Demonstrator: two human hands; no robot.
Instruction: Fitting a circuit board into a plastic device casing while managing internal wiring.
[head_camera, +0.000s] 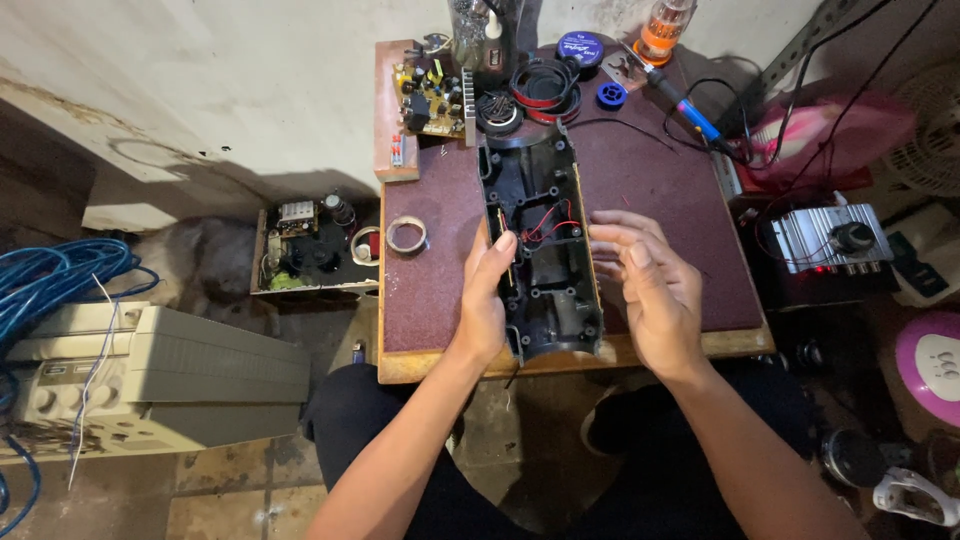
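1. The small maroon felt-topped wooden table (660, 190) stands against a stained pale wall; worn floor tiles show below my knees.
2. At 12 o'clock on the table: a green circuit board (432, 95), coils of red and black wire (545, 88), and a blue-handled soldering iron (690, 108) toward 1 o'clock.
3. A roll of clear tape (406, 235) lies at 9 o'clock from the work.
4. On the floor at 9 o'clock sits a beige ribbed machine case (170, 375), with a blue cable bundle (55, 275) just beyond it.
5. The long black plastic housing shell (545, 250) lies open side up at table centre, red wires inside.
6. My left hand (485, 300) grips the shell's 9 o'clock edge, fingers clamped, thumb over the rim.
7. My right hand (645, 290) hovers at the 3 o'clock edge, fingers spread, holding nothing.
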